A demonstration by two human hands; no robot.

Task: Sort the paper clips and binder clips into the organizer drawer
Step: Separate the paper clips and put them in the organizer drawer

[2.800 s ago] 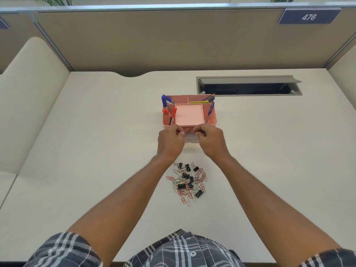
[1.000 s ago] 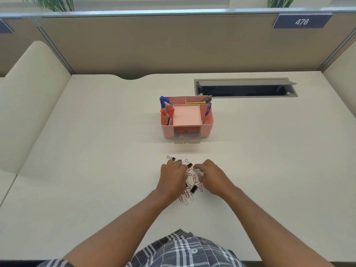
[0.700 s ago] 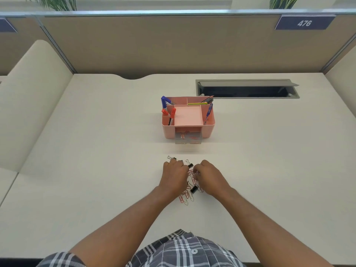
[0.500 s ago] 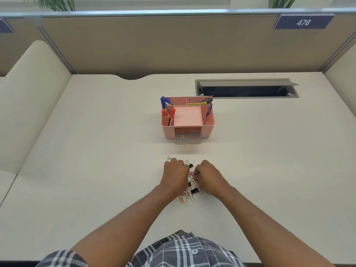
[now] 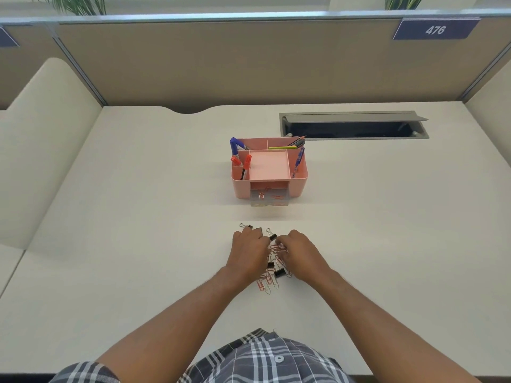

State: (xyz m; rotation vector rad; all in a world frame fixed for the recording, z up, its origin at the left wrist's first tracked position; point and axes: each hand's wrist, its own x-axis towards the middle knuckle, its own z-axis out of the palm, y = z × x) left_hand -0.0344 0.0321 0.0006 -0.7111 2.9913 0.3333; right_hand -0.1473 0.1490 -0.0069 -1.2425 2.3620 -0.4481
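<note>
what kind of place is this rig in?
Likely an office cubicle desk: fabric partition walls with a numbered plate "476", a cable hatch in the desktop, and a pink desk organizer holding pens.

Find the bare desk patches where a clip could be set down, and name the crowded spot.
Free: the strip between the drawer and the clip pile, and the desk left and right of the organizer. Crowded: around the pile, where left hand and right hand work.
</note>
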